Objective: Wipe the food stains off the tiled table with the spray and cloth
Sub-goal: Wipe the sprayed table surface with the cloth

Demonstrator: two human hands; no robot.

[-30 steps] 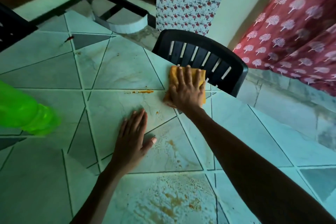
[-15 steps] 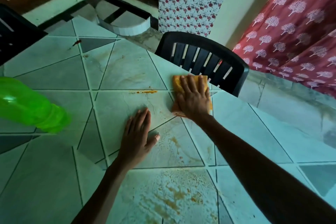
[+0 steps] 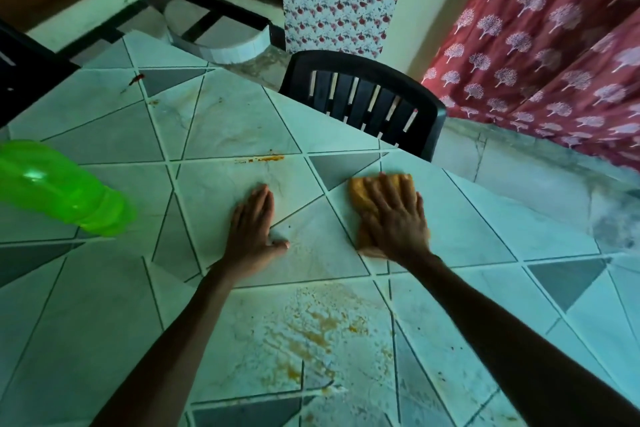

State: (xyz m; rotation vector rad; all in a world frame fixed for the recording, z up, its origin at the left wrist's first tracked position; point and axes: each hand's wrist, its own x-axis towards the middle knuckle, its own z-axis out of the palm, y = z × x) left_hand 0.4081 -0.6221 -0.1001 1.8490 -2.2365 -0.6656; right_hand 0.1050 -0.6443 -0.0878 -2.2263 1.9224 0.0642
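Under flat right hand [image 3: 394, 218]: cloth [image 3: 360, 194], on table [image 3: 225, 121].

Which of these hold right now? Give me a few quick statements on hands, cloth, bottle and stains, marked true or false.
1. The right hand presses flat on the orange cloth. True.
2. The left hand holds the green bottle. False: it lies flat on the table, with the bottle apart to its left.
3. The tile nearest the person bears orange stains. True.
4. The cloth covers the orange streak. False: the streak lies bare, beyond the left hand.
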